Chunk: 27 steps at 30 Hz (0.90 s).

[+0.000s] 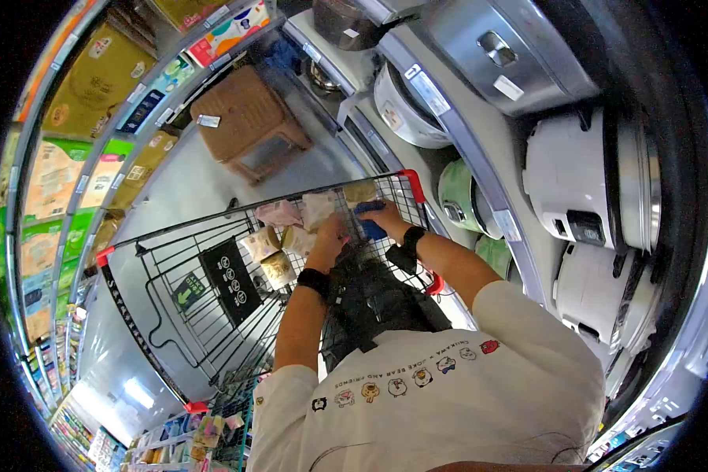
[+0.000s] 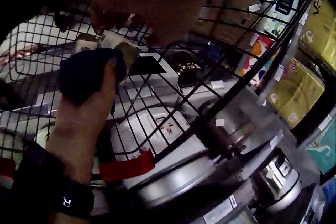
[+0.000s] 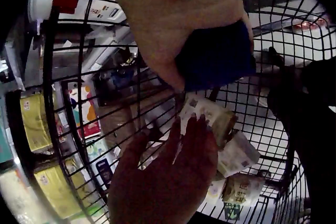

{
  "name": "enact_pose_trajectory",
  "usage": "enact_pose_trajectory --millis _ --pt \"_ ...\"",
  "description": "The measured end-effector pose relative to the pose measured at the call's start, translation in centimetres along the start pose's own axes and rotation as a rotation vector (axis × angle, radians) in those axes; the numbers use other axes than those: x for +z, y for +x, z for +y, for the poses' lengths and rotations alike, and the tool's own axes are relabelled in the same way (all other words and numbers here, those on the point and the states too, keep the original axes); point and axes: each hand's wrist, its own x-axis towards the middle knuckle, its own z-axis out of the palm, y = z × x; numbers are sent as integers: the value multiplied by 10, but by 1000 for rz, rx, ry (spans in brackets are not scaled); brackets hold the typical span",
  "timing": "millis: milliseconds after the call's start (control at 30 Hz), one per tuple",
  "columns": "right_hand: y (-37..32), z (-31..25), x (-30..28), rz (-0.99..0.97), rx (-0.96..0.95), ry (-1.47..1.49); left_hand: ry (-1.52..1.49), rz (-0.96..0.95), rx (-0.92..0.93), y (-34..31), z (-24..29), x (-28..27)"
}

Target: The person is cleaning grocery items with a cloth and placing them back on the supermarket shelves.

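Both hands reach into a black wire shopping cart (image 1: 159,236) with red corners. My right hand (image 1: 383,224) grips a dark blue soft thing (image 1: 369,210), seen close in the wrist views as a blue bundle (image 3: 216,56) (image 2: 86,74) wrapped by the fingers (image 2: 107,85). Just beside it, my left hand (image 1: 332,233) rests its straight fingers (image 3: 189,140) on a pale printed packet (image 3: 209,116). Several other small packets (image 1: 279,236) lie in the cart's front end. Each wrist wears a black band.
A black bag (image 1: 370,303) sits in the cart near my body. Rice cookers (image 1: 582,181) fill the shelves on the right. A brown plastic stool (image 1: 248,118) stands ahead in the aisle. Shelves of packaged goods (image 1: 55,173) line the left side.
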Motion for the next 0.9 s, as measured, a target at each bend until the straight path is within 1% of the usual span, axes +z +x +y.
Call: enact_pose_trajectory --millis 33,67,100,133,167,200,233,300,367,433,467,500,533,567,600,633,667,700,733,800,833,867,900 --pt "3 -5 1 -29 -30 -6 -84 31 -80 -4 15 5" --pt "18 4 8 150 -99 -171 -156 101 -171 5 18 6" --pt "33 13 6 101 -178 -227 -224 170 -261 12 20 6" --pt "44 15 4 52 -257 -281 -133 100 -186 14 17 4" --pt "51 20 4 50 -306 -271 -43 28 -109 14 14 1" --pt "58 25 4 47 -355 -261 -17 19 -103 19 13 2" --pt "63 33 8 94 -374 -187 9 10 -96 27 9 0" --pt "56 31 14 175 -358 -131 -69 115 -224 65 -13 -2" --pt "40 18 15 242 -286 -161 -87 66 -165 57 -7 6" --pt "57 31 12 154 -313 -79 -113 -5 -125 43 6 13" --pt "56 36 19 231 -362 -52 -131 -54 -117 38 11 15" --pt "57 39 18 217 -333 -10 -148 -104 -109 33 15 18" --pt "55 38 18 204 -303 33 -153 -31 -140 37 12 19" --pt "55 36 14 99 -197 92 -157 43 -172 39 9 20" --pt "52 34 11 12 -150 142 -160 118 -201 41 6 19" --pt "44 26 9 -72 -99 188 -91 28 -163 37 8 15" --pt "14 -6 10 -138 -109 224 -19 -62 -122 31 11 7" --pt "-8 -27 10 -205 -124 260 35 -67 -102 30 9 5" --pt "-9 -22 12 -149 -141 249 89 -71 -82 30 7 2" --pt "-5 -8 19 -44 -182 230 156 100 -82 50 -13 -6" --pt "-16 -16 18 -135 -113 321 215 174 -18 31 4 4" --pt "-36 -32 13 -230 -44 409 274 251 48 -5 30 25" --pt "-57 -45 10 -330 27 493 331 331 116 -33 46 36"
